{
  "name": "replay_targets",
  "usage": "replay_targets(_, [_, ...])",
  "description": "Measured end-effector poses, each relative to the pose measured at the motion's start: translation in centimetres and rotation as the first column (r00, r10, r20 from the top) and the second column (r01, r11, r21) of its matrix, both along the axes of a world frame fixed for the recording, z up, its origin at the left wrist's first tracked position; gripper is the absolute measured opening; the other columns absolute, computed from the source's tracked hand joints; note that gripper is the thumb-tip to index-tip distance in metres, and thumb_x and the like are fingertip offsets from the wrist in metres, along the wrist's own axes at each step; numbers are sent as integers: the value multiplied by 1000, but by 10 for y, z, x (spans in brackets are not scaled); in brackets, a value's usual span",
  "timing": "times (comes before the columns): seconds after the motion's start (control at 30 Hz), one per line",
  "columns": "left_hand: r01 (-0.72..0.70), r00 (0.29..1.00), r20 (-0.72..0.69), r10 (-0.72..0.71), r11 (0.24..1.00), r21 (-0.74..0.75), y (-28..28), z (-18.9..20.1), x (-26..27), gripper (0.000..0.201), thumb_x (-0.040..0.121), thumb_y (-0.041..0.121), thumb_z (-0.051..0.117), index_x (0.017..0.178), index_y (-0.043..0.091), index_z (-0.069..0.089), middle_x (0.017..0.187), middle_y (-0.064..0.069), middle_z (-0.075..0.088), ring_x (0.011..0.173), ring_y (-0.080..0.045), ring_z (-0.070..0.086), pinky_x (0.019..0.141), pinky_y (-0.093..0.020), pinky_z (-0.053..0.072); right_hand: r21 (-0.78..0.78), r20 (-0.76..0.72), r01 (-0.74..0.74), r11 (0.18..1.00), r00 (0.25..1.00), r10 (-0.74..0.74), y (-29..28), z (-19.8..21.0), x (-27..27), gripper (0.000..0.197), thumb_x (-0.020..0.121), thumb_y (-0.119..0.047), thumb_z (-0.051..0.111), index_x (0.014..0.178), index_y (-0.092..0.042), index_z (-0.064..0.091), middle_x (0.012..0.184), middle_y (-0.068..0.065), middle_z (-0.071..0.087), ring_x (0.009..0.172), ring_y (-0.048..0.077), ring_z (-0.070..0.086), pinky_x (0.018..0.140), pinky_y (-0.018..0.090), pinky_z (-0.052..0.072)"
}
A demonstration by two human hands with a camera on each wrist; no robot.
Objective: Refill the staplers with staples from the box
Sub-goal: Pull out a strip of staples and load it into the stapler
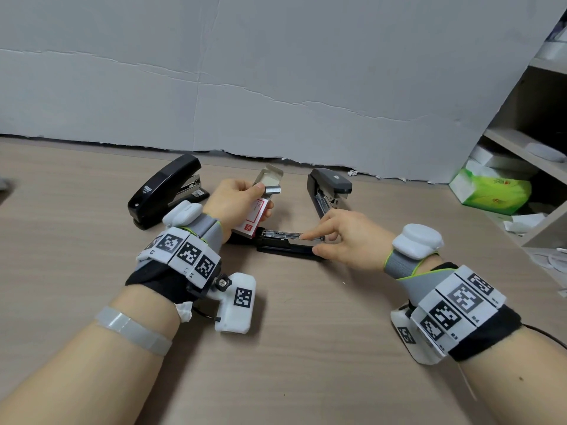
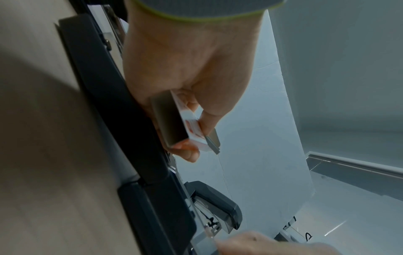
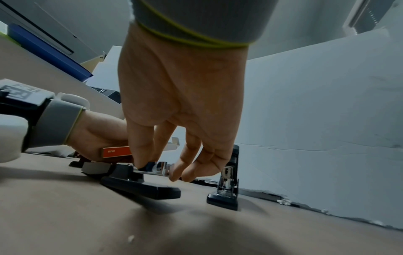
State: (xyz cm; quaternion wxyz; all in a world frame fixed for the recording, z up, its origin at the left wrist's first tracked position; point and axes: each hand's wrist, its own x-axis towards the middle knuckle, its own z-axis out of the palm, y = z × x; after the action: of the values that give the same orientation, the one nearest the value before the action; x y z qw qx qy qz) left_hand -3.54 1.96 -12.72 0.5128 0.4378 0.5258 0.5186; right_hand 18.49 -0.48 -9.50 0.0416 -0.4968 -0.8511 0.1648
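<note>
My left hand (image 1: 236, 204) grips a red-and-white staple box (image 1: 256, 214) above the table. Its end flap is open and a strip of staples (image 1: 273, 189) sticks out under my thumb. The left wrist view shows the box (image 2: 181, 124) held between my thumb and fingers. A black stapler (image 1: 285, 242) lies opened flat at centre with its metal staple channel exposed. My right hand (image 1: 343, 237) touches that channel with a straight index fingertip, the thumb against the near side. The right wrist view shows those fingertips on the stapler (image 3: 141, 182); the other fingers hang loosely curled.
A second black stapler (image 1: 329, 188) stands opened behind the right hand, also visible as stapler (image 3: 226, 182). A third, closed black stapler (image 1: 167, 191) lies at the back left. A grey board backs the wooden table (image 1: 291, 348). Shelves with a green tissue pack (image 1: 491, 188) stand right.
</note>
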Motion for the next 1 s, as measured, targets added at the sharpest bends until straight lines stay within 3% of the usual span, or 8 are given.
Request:
replay_targets(0.23, [-8, 1000, -21, 8, 1000, -11, -2, 1, 0, 15, 100, 20, 53, 93, 7, 54, 88, -19, 72, 70, -26, 67, 79, -41, 55, -17, -35, 41, 999, 999, -42, -2, -2, 12, 28, 88, -30, 67, 115, -33, 71, 106, -4, 54, 82, 2, 56, 80, 21, 40])
replay_targets(0.33, [-14, 999, -29, 14, 1000, -11, -1, 0, 0, 16, 100, 20, 54, 89, 8, 54, 87, -19, 72, 70, -28, 68, 80, -42, 56, 24, -56, 63, 998, 997, -61, -2, 1, 8, 23, 86, -31, 69, 109, -30, 74, 101, -7, 57, 89, 9, 57, 78, 21, 38])
replay_targets(0.43, [-16, 999, -33, 16, 1000, -15, 0, 0, 1, 16, 100, 20, 54, 91, 7, 54, 83, -18, 72, 75, -30, 68, 79, -41, 56, 112, -151, 106, 988, 984, -89, 0, 9, -8, 25, 84, -32, 69, 107, -23, 75, 92, -8, 58, 85, 12, 58, 80, 25, 45])
replay_targets(0.6, [-2, 999, -48, 1, 1000, -12, -2, 2, 1, 16, 99, 21, 55, 94, 6, 56, 81, -16, 73, 73, -29, 70, 76, -39, 58, 214, -218, 117, 970, 973, -70, 11, 15, -45, 35, 82, -37, 68, 116, -26, 67, 99, -6, 60, 87, 11, 57, 85, 27, 46])
replay_targets(0.73, [17, 998, -61, -17, 1000, 2, -4, 4, 1, 16, 100, 19, 53, 90, 6, 56, 82, -17, 72, 66, -25, 69, 66, -32, 57, 257, -261, 172, 951, 960, -103, 21, 18, -66, 38, 81, -28, 70, 118, -24, 62, 112, 1, 59, 97, 19, 57, 89, 31, 46])
replay_targets(0.83, [27, 998, -60, -27, 1000, 1, -4, 4, 0, 17, 100, 19, 53, 88, 7, 55, 85, -20, 72, 70, -28, 68, 73, -37, 56, 266, -238, 179, 947, 964, -116, 27, 17, -72, 34, 81, -20, 68, 114, -22, 61, 116, 3, 56, 97, 22, 58, 89, 37, 49])
replay_targets(1.0, [30, 995, -93, -30, 1000, -1, -4, 4, 0, 17, 100, 20, 54, 88, 8, 55, 87, -21, 73, 76, -30, 69, 81, -43, 57, 277, -182, 151, 949, 978, -102, 33, 12, -77, 22, 82, -20, 68, 104, -20, 65, 110, 3, 59, 95, 22, 58, 85, 36, 47])
